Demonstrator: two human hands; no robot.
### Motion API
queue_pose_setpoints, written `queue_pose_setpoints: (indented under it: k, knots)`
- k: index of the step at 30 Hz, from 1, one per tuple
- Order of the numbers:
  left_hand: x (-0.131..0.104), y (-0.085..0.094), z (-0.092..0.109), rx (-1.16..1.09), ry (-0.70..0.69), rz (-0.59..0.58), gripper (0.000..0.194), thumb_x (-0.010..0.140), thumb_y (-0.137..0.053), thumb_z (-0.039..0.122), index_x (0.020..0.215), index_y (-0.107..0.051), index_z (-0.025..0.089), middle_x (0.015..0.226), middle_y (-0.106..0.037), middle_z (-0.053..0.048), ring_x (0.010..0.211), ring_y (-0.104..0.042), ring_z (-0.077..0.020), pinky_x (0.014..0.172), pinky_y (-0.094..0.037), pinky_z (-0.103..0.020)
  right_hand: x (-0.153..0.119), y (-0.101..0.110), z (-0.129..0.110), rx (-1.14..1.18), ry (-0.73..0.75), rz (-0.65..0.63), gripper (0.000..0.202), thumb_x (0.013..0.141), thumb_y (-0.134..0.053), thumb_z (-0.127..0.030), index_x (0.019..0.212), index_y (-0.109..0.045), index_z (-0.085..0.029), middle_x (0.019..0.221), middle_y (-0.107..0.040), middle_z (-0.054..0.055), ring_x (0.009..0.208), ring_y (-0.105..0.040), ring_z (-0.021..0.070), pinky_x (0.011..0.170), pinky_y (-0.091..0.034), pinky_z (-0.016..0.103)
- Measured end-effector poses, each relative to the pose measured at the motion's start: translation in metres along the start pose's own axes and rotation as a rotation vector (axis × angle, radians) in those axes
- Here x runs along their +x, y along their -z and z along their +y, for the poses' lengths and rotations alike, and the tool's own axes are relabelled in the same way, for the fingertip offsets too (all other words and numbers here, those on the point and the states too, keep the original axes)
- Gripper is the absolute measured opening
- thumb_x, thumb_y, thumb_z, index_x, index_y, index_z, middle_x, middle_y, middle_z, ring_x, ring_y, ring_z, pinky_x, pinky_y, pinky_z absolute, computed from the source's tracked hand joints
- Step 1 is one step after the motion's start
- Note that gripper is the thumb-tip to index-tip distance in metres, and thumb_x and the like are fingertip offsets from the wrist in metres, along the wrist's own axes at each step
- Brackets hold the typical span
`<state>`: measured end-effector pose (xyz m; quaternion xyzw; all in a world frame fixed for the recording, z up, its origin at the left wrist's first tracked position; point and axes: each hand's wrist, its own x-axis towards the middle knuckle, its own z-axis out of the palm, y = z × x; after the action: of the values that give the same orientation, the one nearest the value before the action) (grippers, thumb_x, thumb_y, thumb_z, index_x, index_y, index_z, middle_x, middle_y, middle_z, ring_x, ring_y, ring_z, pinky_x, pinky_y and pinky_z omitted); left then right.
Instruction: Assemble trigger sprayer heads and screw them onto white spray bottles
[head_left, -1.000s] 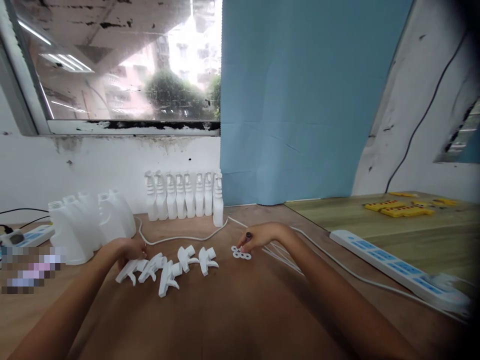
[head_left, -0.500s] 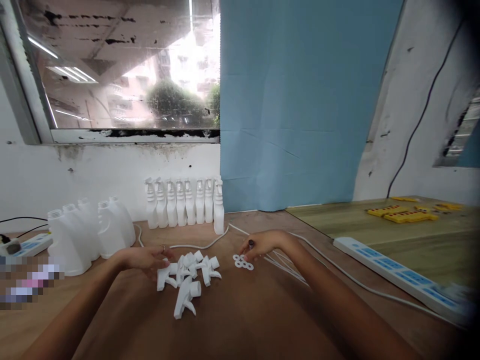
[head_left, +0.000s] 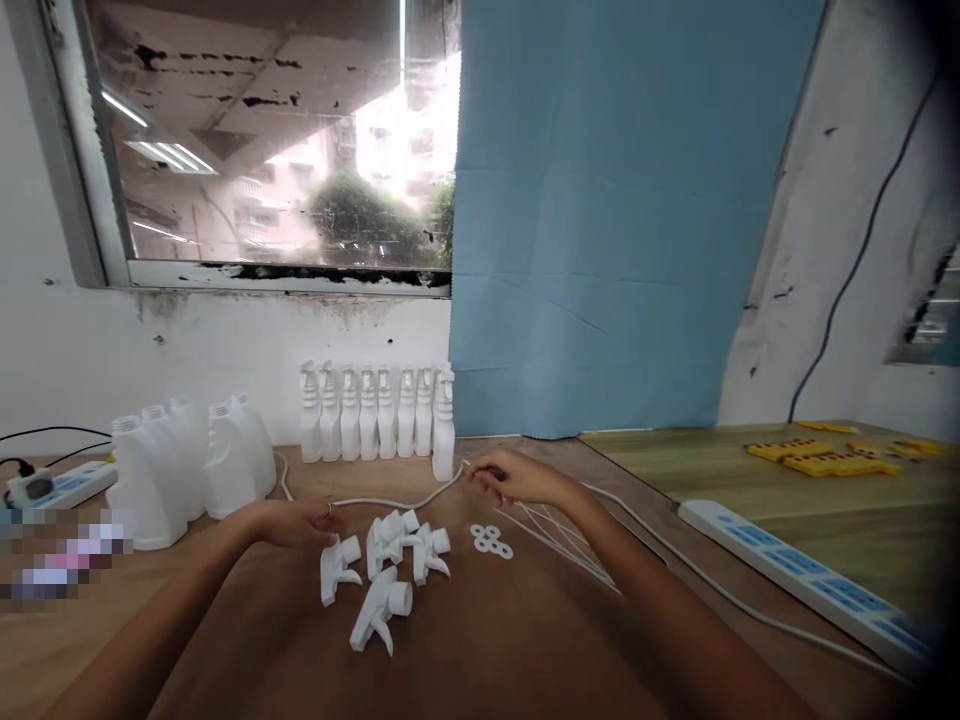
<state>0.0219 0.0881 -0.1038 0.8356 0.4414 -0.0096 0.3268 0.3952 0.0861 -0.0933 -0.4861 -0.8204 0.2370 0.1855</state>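
On the left, my left hand [head_left: 304, 522] lies low over the table with its fingers apart and holds nothing. Its fingertips are beside a white trigger sprayer head [head_left: 335, 570]; whether they touch it is unclear. Several more white sprayer heads [head_left: 390, 540] form a loose cluster to its right, one lying nearer to me [head_left: 381, 608]. My right hand [head_left: 517, 478], fingers curled, grips a small dark rod-like thing [head_left: 496, 472], mostly hidden by the fingers. Below that hand, several flat white washers [head_left: 491, 541] lie in a small group. Thin white tubes [head_left: 562, 550] run beside my right forearm.
White spray bottles [head_left: 367, 415] stand in a row by the wall. Wide translucent bottles [head_left: 146, 485] without caps stand at the left. A white cable [head_left: 405, 500] crosses the table to a power strip [head_left: 795, 575] at the right. Yellow pieces [head_left: 840, 462] lie on the far right table.
My right hand has lifted up and away from the washers, keeping the dark thing. My left hand has drawn slightly back from the sprayer heads. The whole view has shifted a little.
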Motion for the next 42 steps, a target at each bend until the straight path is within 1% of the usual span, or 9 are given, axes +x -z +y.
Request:
queue_pose_setpoints:
  k: [4, 8, 13, 17, 21, 27, 30, 36, 42]
  knots:
    - [-0.012, 0.007, 0.0, -0.002, 0.124, -0.124, 0.038, 0.072, -0.063, 0.046, 0.101, -0.073, 0.024, 0.096, -0.071, -0.007, 0.089, -0.064, -0.0282, 0.076, -0.051, -0.036, 0.037, 0.009, 0.004, -0.092, 0.014, 0.391, 0.023, 0.083, -0.052, -0.019, 0.095, -0.071, -0.014, 0.081, -0.068, 0.005, 0.074, -0.061, 0.0177, 0.074, -0.048, 0.029]
    - [-0.017, 0.01, 0.0, 0.038, 0.162, -0.057, 0.035, 0.07, -0.063, 0.045, 0.094, -0.074, 0.022, 0.087, -0.07, -0.007, 0.082, -0.063, -0.0268, 0.07, -0.051, -0.034, 0.088, 0.024, 0.012, -0.057, -0.103, 0.604, 0.038, 0.085, -0.056, -0.028, 0.118, -0.062, -0.011, 0.095, -0.069, 0.011, 0.087, -0.062, 0.0214, 0.083, -0.046, 0.032]
    - [-0.017, 0.01, 0.0, 0.156, 0.162, -0.071, 0.037, 0.074, -0.058, 0.046, 0.099, -0.073, 0.022, 0.093, -0.072, -0.006, 0.088, -0.063, -0.0256, 0.081, -0.051, -0.035, 0.14, 0.02, 0.021, 0.038, -0.165, 0.659, 0.066, 0.068, -0.078, -0.038, 0.125, -0.056, -0.014, 0.117, -0.068, 0.013, 0.103, -0.064, 0.0247, 0.084, -0.047, 0.03]
    - [-0.019, 0.009, 0.001, 0.179, 0.137, -0.108, 0.04, 0.079, -0.054, 0.047, 0.106, -0.072, 0.023, 0.1, -0.073, -0.004, 0.094, -0.065, -0.026, 0.087, -0.05, -0.036, 0.157, 0.003, 0.022, 0.085, -0.182, 0.741, 0.042, 0.07, -0.072, -0.04, 0.104, -0.064, -0.016, 0.104, -0.071, 0.009, 0.093, -0.065, 0.0229, 0.077, -0.047, 0.029]
    - [-0.023, 0.01, 0.008, 0.187, 0.1, 0.013, 0.043, 0.083, -0.053, 0.045, 0.116, -0.067, 0.023, 0.115, -0.071, -0.007, 0.107, -0.064, -0.0292, 0.094, -0.049, -0.04, 0.148, -0.005, 0.007, 0.112, -0.117, 0.86, 0.033, 0.068, -0.069, -0.039, 0.092, -0.062, -0.019, 0.081, -0.065, 0.001, 0.077, -0.06, 0.0189, 0.068, -0.044, 0.027]
    - [-0.015, 0.001, 0.04, 0.163, -0.117, 0.592, 0.061, 0.09, -0.049, 0.053, 0.142, -0.044, 0.02, 0.137, -0.056, -0.013, 0.116, -0.059, -0.0289, 0.094, -0.049, -0.04, 0.092, -0.025, -0.058, 0.153, 0.148, 0.938, 0.043, 0.064, -0.076, -0.049, 0.083, -0.05, -0.021, 0.067, -0.05, -0.006, 0.062, -0.05, 0.0138, 0.061, -0.038, 0.025]
    - [-0.008, -0.013, 0.061, 0.172, -0.201, 0.777, 0.07, 0.086, -0.057, 0.058, 0.144, -0.038, 0.024, 0.137, -0.055, -0.011, 0.114, -0.06, -0.0282, 0.091, -0.051, -0.039, 0.06, -0.042, -0.094, 0.275, 0.275, 0.89, 0.048, 0.064, -0.078, -0.055, 0.078, -0.047, -0.021, 0.065, -0.05, -0.005, 0.058, -0.046, 0.0121, 0.056, -0.035, 0.024]
    - [-0.005, -0.028, 0.078, 0.297, -0.152, 0.857, 0.033, 0.087, -0.057, 0.051, 0.093, -0.058, 0.019, 0.085, -0.066, -0.006, 0.074, -0.065, -0.0247, 0.064, -0.047, -0.034, 0.029, -0.054, -0.13, 0.384, 0.37, 0.763, 0.05, 0.062, -0.083, -0.047, 0.07, -0.041, -0.022, 0.056, -0.04, -0.009, 0.053, -0.035, 0.0088, 0.051, -0.028, 0.024]
    - [-0.017, -0.018, 0.08, 0.314, -0.195, 0.775, 0.031, 0.088, -0.057, 0.05, 0.093, -0.058, 0.019, 0.084, -0.067, -0.004, 0.075, -0.064, -0.0245, 0.063, -0.044, -0.033, 0.026, -0.046, -0.135, 0.707, 0.391, 0.649, 0.044, 0.061, -0.084, -0.043, 0.07, -0.048, -0.02, 0.061, -0.04, -0.007, 0.056, -0.035, 0.009, 0.052, -0.029, 0.025]
